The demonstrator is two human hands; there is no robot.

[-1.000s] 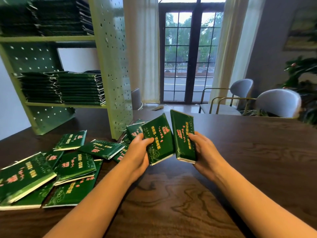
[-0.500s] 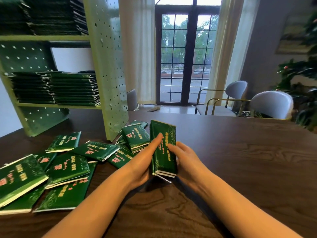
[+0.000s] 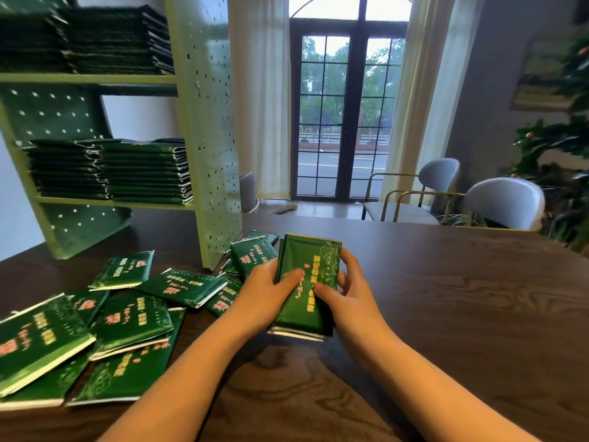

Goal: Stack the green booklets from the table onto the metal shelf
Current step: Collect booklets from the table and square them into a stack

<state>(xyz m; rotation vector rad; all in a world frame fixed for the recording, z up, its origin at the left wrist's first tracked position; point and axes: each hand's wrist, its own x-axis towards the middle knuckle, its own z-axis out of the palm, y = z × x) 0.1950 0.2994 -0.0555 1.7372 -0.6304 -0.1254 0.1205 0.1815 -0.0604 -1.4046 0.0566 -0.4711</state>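
A small stack of green booklets with pink lettering lies tilted just above the dark wooden table, held between both hands. My left hand grips its left side with the thumb on the cover. My right hand grips the right side, fingers curled round the edge. Several loose green booklets lie scattered on the table to the left. The light green metal shelf stands at the back left, with piles of booklets on its two visible levels.
Two grey chairs stand beyond the table's far right edge, with a plant beside them. A glazed door and curtains are behind. Bare tabletop stretches to the right of my hands.
The two booklets held apart a second ago have been brought together into one stack, which now lies flatter and lower between my hands. The view has shifted slightly to the right.
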